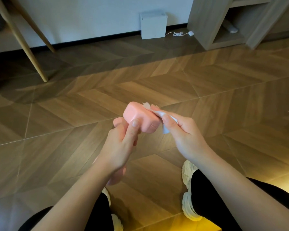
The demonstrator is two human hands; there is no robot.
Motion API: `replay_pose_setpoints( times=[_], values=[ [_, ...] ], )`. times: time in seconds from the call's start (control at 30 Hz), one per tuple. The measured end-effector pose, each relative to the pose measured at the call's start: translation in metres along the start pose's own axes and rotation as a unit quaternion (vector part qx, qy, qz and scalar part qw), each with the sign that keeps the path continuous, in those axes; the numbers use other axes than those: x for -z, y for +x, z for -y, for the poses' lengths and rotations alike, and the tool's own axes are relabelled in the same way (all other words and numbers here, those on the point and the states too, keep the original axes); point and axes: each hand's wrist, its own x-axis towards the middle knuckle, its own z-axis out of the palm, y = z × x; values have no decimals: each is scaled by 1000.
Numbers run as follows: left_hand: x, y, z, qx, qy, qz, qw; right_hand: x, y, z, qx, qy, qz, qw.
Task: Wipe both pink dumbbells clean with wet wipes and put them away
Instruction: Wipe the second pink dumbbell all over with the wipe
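Note:
A pink dumbbell (140,116) is held upright over the wooden floor, its upper head facing me. My left hand (122,144) is wrapped around its handle, thumb resting on the upper head. The lower head shows partly below my left wrist. My right hand (182,135) pinches a white wet wipe (160,114) and presses it against the right side of the upper head. Only one dumbbell is in view.
Herringbone wood floor (157,80) all around. A white box (153,25) stands against the far wall, with a white cable and plug beside it. Wooden furniture legs (26,47) at the left, a grey shelf unit (223,22) at the back right. My shoes and legs are below.

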Motion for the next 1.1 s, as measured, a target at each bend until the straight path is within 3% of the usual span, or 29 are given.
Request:
replay_pose_setpoints(
  times=[0.1, 0.2, 0.4, 0.53, 0.67, 0.8, 1.1],
  values=[
    [-2, -4, 0, -7, 18, 6, 1000, 2, 7, 0, 20, -100, -45, 994],
    [-1, -3, -4, -8, 40, 4, 999, 5, 5, 3, 58, -100, -110, 987],
    [0, -3, -4, -3, 22, 5, 1000, -3, -4, 4, -4, -2, -48, 999],
    [-5, -5, -2, -15, 42, 56, 997, -5, 4, 8, -10, 50, -32, 998],
    [-4, -3, 0, 1, 64, 66, 996, -3, -2, 3, 22, 40, -27, 999],
    [-5, -4, 5, -4, 74, 88, 993, -4, 4, -1, -19, 48, -24, 998],
    [-6, -3, 5, 20, 56, 103, 993, -6, 5, -5, -17, 75, -13, 997]
  ],
)
